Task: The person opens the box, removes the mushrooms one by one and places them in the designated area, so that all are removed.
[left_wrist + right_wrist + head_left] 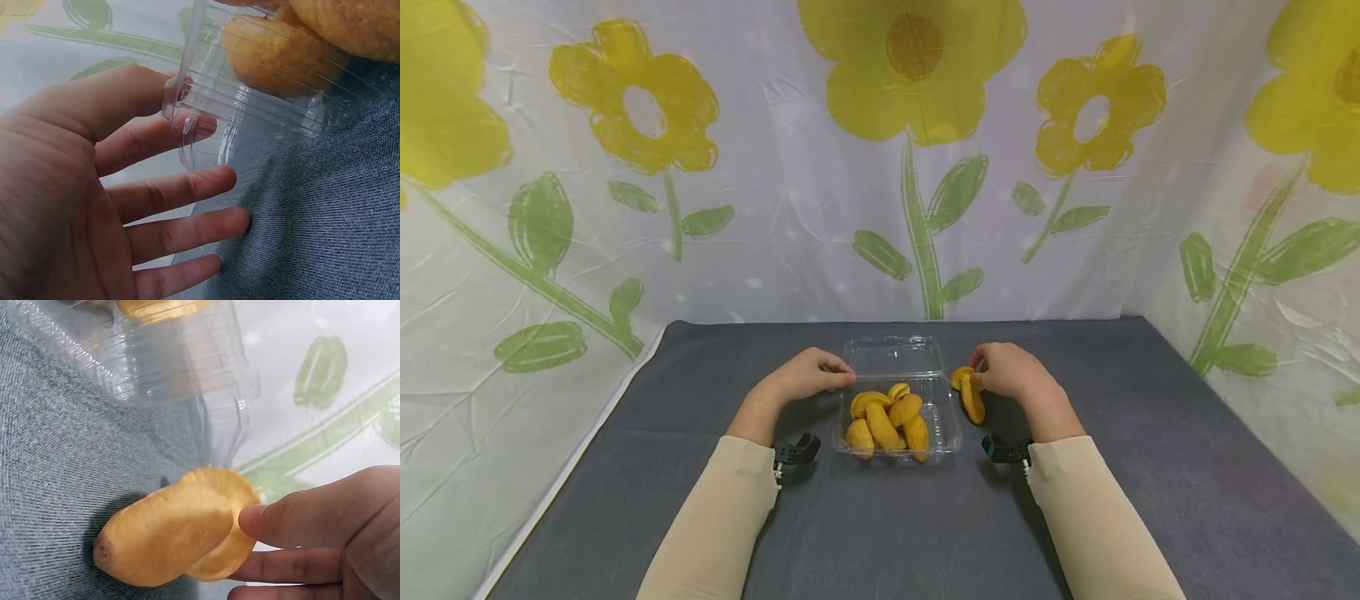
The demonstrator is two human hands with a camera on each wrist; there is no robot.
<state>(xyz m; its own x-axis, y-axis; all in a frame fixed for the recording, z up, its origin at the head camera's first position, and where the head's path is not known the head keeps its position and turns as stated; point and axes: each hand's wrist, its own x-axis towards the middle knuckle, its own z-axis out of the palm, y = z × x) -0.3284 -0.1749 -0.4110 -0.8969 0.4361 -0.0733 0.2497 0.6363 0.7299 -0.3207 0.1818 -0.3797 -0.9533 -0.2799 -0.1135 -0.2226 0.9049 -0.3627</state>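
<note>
A clear plastic clamshell box point(947, 417) stands in the middle of the table, its lid point(891, 358) folded back on the far side. Several yellow mushrooms point(882, 427) lie heaped inside. At the box's left back corner, my left hand point(801, 377) pinches the rim between thumb and index finger; the other fingers point(181, 187) spread out below. Just right of the box, my right hand point(1017, 379) pinches another yellow mushroom point(165, 534) by its cap, with the thumb on the cap's near side. Its thick stem, brown at the tip, points toward me.
Dark grey cloth covers the table point(880, 533). A white curtain point(760, 275) printed with yellow flowers hangs behind it and along both sides. Each wrist wears a black strap with a camera, such as the left one point(797, 450).
</note>
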